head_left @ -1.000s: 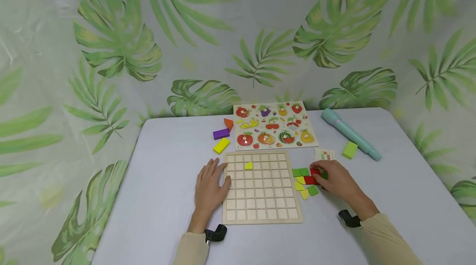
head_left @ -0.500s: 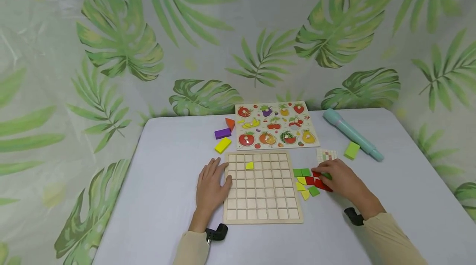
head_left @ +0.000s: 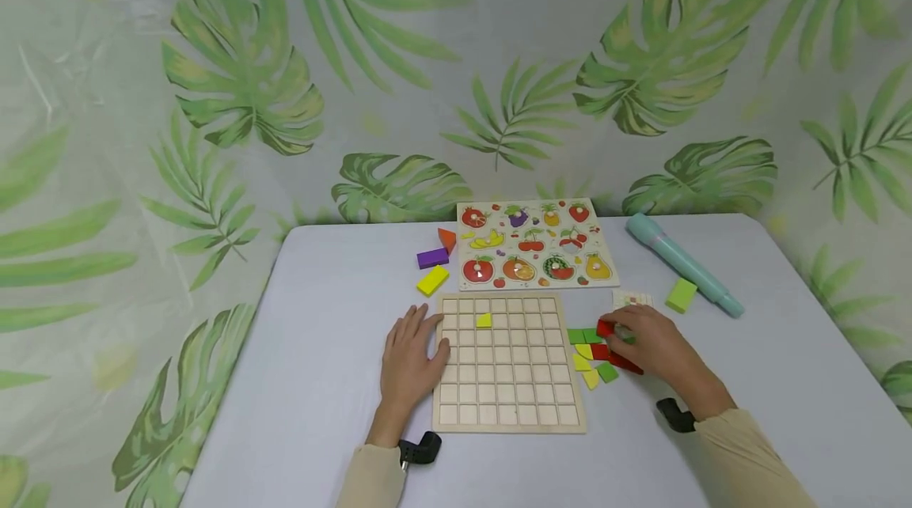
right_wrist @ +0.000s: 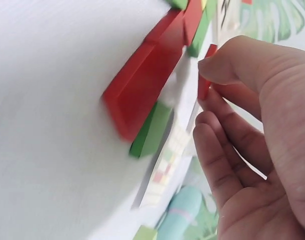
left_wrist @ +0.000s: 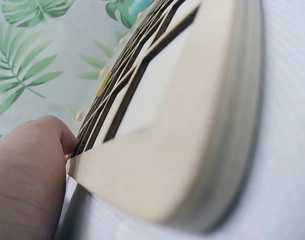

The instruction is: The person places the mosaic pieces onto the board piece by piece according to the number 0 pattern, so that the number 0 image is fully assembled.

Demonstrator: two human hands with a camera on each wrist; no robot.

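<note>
My left hand [head_left: 413, 362] rests at the left edge of a wooden grid board [head_left: 506, 372], its fingers relaxed and the thumb [left_wrist: 52, 135] against the frame. One yellow tile [head_left: 484, 320] sits in a cell of the board's second row. To the right of the board, my right hand [head_left: 651, 342] pinches a small red tile [right_wrist: 204, 87] between thumb and fingers, above the table. Under and beside that hand lie loose green tiles [head_left: 576, 336], yellow tiles [head_left: 582, 363] and red tiles [right_wrist: 142, 75]. A darker green tile [right_wrist: 152, 130] is partly hidden by the hand in the head view.
A small printed pattern card [head_left: 630, 299] lies just beyond my right hand. Behind the board is a fruit puzzle [head_left: 537, 282]. Orange [head_left: 446, 239], purple [head_left: 432, 258] and yellow blocks [head_left: 432, 281] stand back left; a green block [head_left: 681, 295] and a teal tube [head_left: 684, 264] lie back right.
My right hand has drawn a red tile away from the pile and raised it slightly, uncovering other red tiles. My left hand has stayed at the board's edge. The head view has shifted slightly.
</note>
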